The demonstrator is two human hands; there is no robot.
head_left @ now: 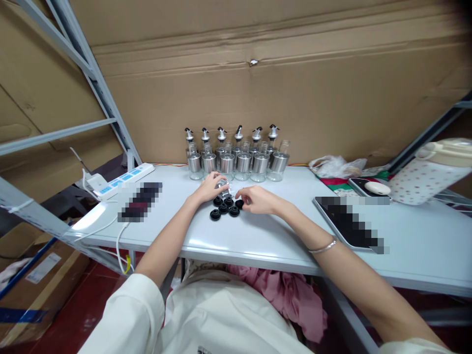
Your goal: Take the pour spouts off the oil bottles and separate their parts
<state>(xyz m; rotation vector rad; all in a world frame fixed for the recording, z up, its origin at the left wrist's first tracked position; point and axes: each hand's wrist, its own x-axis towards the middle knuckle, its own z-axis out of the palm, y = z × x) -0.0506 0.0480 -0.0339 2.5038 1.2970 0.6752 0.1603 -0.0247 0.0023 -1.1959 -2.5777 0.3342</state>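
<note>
On the white table, a loose group of black ribbed stoppers point(223, 208) lies in front of me. Just behind them are small silver metal parts point(225, 189), partly covered by my left hand point(212, 188). That hand rests over the parts with its fingers curved and apart. At the right side of the group, the thumb and fingers of my right hand point(255, 199) are pinched at the edge of one black stopper point(239, 204). Behind both hands stand several glass bottles point(244, 162) with silver bands and open necks. Behind these, a second row carries silver and black pourer spouts point(221, 133).
A power strip point(127, 181) and a pixelated phone point(140, 202) with a white cable lie at left. Right of me are a tablet point(346, 223), a plastic bag point(337, 167), a white oval item point(377, 188) and a dotted jug point(427, 172). Cardboard point(258, 98) walls the back.
</note>
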